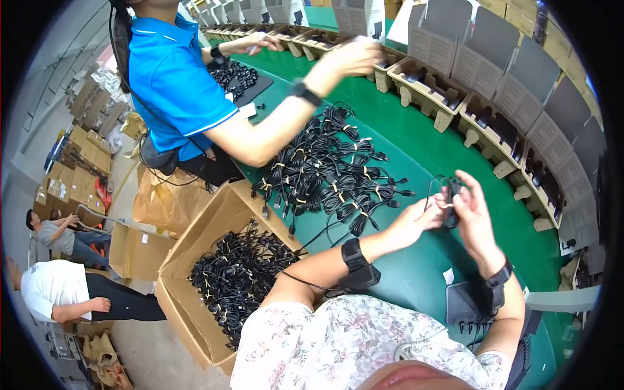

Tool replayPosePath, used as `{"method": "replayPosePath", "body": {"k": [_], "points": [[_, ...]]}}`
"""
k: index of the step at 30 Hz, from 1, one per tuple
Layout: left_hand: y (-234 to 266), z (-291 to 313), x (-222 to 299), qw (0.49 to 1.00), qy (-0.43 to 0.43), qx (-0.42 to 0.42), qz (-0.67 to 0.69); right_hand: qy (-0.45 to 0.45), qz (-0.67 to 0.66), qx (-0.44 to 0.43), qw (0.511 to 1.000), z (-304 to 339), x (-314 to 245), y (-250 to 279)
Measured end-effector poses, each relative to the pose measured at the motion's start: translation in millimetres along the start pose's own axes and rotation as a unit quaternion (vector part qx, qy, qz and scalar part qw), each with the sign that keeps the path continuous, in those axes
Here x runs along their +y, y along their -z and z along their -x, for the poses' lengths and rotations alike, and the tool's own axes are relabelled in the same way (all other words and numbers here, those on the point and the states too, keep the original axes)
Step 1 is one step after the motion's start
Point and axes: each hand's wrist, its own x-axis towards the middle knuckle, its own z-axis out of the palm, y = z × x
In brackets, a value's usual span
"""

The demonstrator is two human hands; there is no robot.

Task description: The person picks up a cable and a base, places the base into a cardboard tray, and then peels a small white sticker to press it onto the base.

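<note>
left hand [421,218] and right hand [474,218] half-curled, pinching black cable [452,218]; box lids [478,70] bear small print.

A green table [406,273] carries a heap of banded black cables [331,172]. Farther off lies a dark mat [259,91] with small black pieces [236,79], possibly connectors.

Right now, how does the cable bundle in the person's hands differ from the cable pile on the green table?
Number: the held bundle is a single coil, while the table pile is many bundles overlapping.
Pose: the held bundle is gripped between the left hand and right hand; the table pile lies loose on the green table.
Shared: both are black cable with pale ties.
</note>
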Motion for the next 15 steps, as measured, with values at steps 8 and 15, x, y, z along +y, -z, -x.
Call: {"method": "replayPosePath", "body": {"k": [8,15], "points": [[36,13,-10,0.950,0.257,-0.175,0.011,0.306,0.549,-0.127,0.768,8,-13,0],[51,-7,17,0.951,0.249,-0.178,0.041,0.029,0.475,-0.237,0.847,15,-7,4]]}}
